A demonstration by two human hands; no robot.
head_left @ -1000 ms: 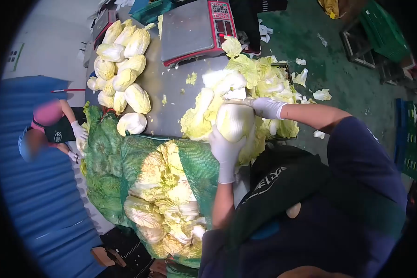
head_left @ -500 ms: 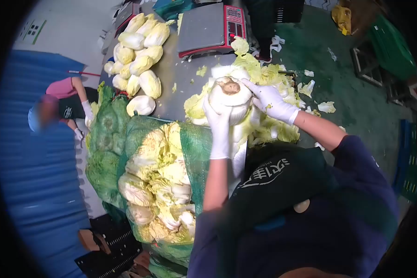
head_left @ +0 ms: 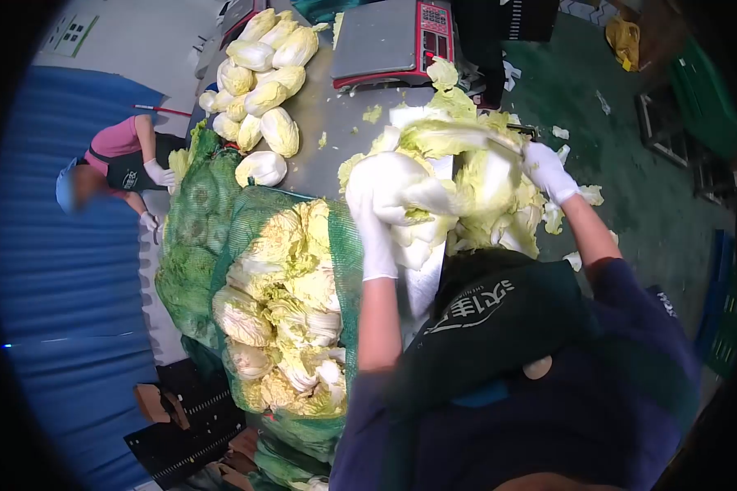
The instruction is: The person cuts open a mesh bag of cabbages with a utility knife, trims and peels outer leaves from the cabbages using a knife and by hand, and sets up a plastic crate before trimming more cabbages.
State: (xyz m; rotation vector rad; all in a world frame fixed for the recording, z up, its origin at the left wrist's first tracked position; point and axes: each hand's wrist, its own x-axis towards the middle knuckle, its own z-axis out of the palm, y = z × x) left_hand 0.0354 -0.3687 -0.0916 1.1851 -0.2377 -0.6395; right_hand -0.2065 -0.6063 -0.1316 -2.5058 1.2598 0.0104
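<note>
My gloved left hand (head_left: 374, 233) is wrapped round the left side of a white cabbage (head_left: 385, 184) above the table's front edge. My gloved right hand (head_left: 548, 172) is closed, to the right of the cabbage, at the end of a pale cabbage leaf (head_left: 458, 137) that is blurred by motion. Loose yellow-green leaves (head_left: 499, 192) are heaped between and behind my hands. A green mesh bag (head_left: 350, 270) holding several untrimmed cabbages stands left of my left forearm. Several pale cabbages (head_left: 266, 98) are piled at the back left of the table.
A red and grey scale (head_left: 377, 45) stands at the back of the table (head_left: 319, 151). Another full mesh bag (head_left: 190, 245) is to the left, beside a co-worker in a pink top (head_left: 121, 135). Leaf scraps (head_left: 560, 132) lie on the green floor. Green crates (head_left: 704, 98) stand at the right.
My right hand has moved right, off the cabbage, with a leaf stretching towards it. The cabbage has turned, so its cut base no longer faces up. The view has shifted.
</note>
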